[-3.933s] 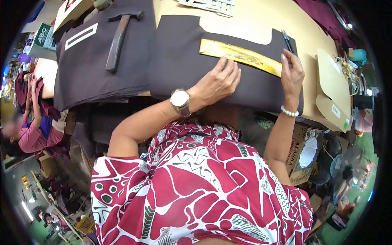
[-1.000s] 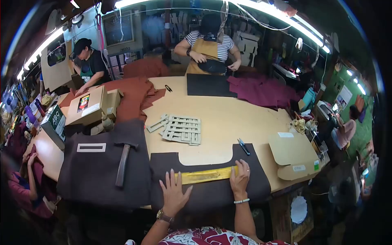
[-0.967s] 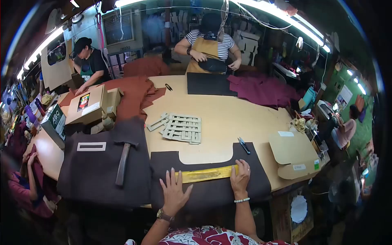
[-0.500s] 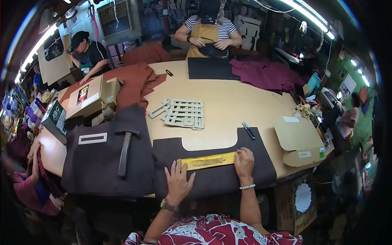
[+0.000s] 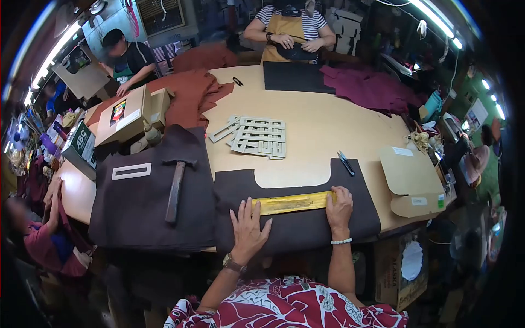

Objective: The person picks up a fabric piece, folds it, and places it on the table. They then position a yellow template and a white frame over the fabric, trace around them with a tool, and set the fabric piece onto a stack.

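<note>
A yellow strip (image 5: 292, 204) lies across the dark cloth with a curved cutout (image 5: 306, 229). Fingers spread, my left hand (image 5: 249, 229) rests flat on the cloth, its fingertips at the strip's left end. My right hand (image 5: 339, 210) has its fingers curled over the right end of the strip. Beyond it, small blue-handled snips (image 5: 345, 163) rest on the cloth's upper right part. To the left, a hammer (image 5: 175, 191) and a pale rectangular frame (image 5: 131, 171) lie on a second stack of dark cloth (image 5: 147, 218).
Pale slotted pieces (image 5: 260, 136) are piled on the table (image 5: 317, 131). Cardboard boxes (image 5: 123, 120) stand at the left, and an open carton (image 5: 410, 180) lies at the right. Co-workers (image 5: 292, 33) are at the far side and left. Rust and purple cloth (image 5: 372, 90) lie farther back.
The whole view has shifted, so things appear farther right and slightly higher. Both hands remain at the two ends of the yellow strip.
</note>
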### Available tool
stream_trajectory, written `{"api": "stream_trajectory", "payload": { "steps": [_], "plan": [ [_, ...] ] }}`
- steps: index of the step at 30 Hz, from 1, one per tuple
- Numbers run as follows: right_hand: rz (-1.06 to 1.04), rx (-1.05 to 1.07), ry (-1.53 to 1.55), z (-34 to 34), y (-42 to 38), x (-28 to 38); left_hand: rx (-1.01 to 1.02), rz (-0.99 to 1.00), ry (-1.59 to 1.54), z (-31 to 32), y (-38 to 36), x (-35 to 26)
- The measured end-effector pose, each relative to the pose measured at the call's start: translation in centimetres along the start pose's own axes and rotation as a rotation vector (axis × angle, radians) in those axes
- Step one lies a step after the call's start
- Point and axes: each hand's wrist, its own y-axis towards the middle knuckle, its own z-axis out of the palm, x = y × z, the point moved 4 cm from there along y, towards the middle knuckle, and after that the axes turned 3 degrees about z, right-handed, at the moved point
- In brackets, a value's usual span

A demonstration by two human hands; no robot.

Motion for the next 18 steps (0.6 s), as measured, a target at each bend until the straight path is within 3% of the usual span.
{"api": "stream_trajectory", "payload": {
  "steps": [18],
  "plan": [
    [-0.006, -0.001, -0.008, 0.08, 0.1, -0.15, 0.017, 0.02, 0.027, 0.22, -0.05, 0.08]
  ]
}}
